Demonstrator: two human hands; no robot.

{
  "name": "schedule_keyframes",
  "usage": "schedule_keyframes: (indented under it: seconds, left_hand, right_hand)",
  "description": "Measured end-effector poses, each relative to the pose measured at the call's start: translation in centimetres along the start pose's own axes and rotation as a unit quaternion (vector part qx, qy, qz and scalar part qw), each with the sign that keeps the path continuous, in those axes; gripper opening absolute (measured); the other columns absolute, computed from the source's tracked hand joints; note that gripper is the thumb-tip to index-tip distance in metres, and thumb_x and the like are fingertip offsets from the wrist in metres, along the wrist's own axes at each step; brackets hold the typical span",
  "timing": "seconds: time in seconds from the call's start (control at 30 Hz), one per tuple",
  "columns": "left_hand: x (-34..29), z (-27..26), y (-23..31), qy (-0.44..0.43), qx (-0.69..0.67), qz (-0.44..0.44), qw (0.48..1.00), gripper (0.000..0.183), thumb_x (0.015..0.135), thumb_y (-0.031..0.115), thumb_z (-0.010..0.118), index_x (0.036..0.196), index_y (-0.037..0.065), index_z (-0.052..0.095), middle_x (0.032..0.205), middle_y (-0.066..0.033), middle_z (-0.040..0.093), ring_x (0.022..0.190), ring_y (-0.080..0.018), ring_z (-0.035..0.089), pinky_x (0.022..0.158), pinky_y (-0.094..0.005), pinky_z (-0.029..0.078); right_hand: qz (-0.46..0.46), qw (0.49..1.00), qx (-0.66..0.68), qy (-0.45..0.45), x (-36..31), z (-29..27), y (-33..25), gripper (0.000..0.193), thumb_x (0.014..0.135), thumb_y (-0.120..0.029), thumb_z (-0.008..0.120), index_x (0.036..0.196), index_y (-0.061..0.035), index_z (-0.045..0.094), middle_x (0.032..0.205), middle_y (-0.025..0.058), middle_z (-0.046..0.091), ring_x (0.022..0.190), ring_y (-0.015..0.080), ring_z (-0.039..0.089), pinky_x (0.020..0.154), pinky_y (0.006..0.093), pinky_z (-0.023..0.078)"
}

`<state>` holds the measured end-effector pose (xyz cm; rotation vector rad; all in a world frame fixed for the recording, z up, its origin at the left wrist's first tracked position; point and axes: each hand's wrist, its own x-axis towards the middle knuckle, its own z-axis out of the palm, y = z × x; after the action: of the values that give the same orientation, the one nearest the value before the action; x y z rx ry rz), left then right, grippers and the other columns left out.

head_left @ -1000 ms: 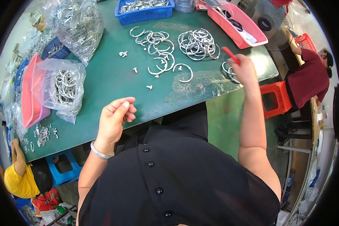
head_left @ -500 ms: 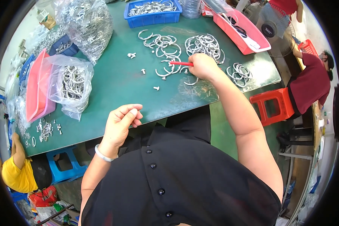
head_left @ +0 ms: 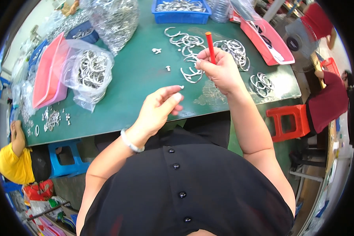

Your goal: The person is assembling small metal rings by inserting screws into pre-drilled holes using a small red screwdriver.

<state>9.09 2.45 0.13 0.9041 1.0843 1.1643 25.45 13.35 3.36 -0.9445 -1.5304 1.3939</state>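
My right hand (head_left: 223, 72) is closed round a slim red stick (head_left: 211, 48), which stands nearly upright with its orange end on top. Thumb and forefinger meet beside the curved metal pieces; whether they also pinch a metal part I cannot tell. My left hand (head_left: 158, 108) reaches over the table's front edge, thumb and forefinger apart. Its forefinger tip is at a small silvery metal piece (head_left: 181, 87). Silvery open rings (head_left: 188, 41) lie loosely beyond my right hand, with a denser heap of rings (head_left: 234, 51) partly hidden behind it. Another small metal piece (head_left: 168, 68) lies farther off.
On the green table (head_left: 133, 86) are a bag of rings (head_left: 93, 70), pink bins (head_left: 47, 74) at left, a blue tray (head_left: 181, 17) at the back and a pink basket (head_left: 273, 47) at right. Co-workers sit at both sides, near a red stool (head_left: 289, 122) and a blue stool (head_left: 67, 157).
My left hand has moved forward and right to the small metal piece. The red stick in my right hand has turned from lying level to nearly upright. The whole view has shifted.
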Motion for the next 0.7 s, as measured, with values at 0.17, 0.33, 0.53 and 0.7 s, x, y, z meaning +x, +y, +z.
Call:
schedule_keyframes:
  seconds: [0.17, 0.33, 0.53, 0.7]
  left_hand:
    - [0.6, -1.0, 0.0, -0.014, -0.139, -0.018, 0.990, 0.028, 0.089, 0.022, 0.050, 0.104, -0.001, 0.054, 0.089, -0.0094, 0.061, 0.073, -0.0143, 0.059, 0.067, -0.0259, 0.049]
    - [0.1, -2.5, 0.7, 0.036, -0.177, 0.041, 0.983, 0.024, 0.090, 0.021, 0.048, 0.099, 0.000, 0.056, 0.084, -0.0089, 0.061, 0.071, -0.0138, 0.059, 0.065, -0.0260, 0.049]
    - [-0.5, -5.4, 2.2, 0.011, -0.041, 0.079, 0.996, 0.022, 0.089, 0.023, 0.049, 0.090, 0.003, 0.058, 0.072, -0.0046, 0.059, 0.062, -0.0113, 0.056, 0.060, -0.0233, 0.045]
    - [-1.0, -6.2, 2.8, 0.017, -0.008, 0.081, 0.997, 0.023, 0.089, 0.024, 0.049, 0.087, 0.003, 0.058, 0.070, -0.0038, 0.058, 0.060, -0.0106, 0.054, 0.057, -0.0219, 0.044]
  right_hand:
    - [0.001, 0.987, 0.161, -0.003, -1.3, 3.8, -0.9, 0.014, 0.075, -0.003, 0.060, 0.087, 0.0000, 0.054, 0.072, 0.0073, 0.061, 0.047, 0.0030, 0.044, 0.042, 0.0170, 0.033]
    - [0.019, 0.982, 0.184, -0.027, -1.6, 5.0, -0.8, 0.013, 0.078, -0.005, 0.059, 0.089, 0.0010, 0.053, 0.074, 0.0097, 0.062, 0.041, 0.0028, 0.039, 0.037, 0.0166, 0.029]
    - [0.052, 0.981, 0.165, -0.083, -1.8, 4.9, -0.4, 0.013, 0.083, -0.010, 0.055, 0.086, 0.0026, 0.056, 0.075, 0.0090, 0.062, 0.041, 0.0019, 0.037, 0.038, 0.0162, 0.028]
    - [0.079, 0.979, 0.153, -0.110, -2.0, 5.1, -0.2, 0.014, 0.083, -0.012, 0.055, 0.084, 0.0017, 0.059, 0.073, 0.0085, 0.061, 0.042, 0.0023, 0.038, 0.039, 0.0162, 0.029]
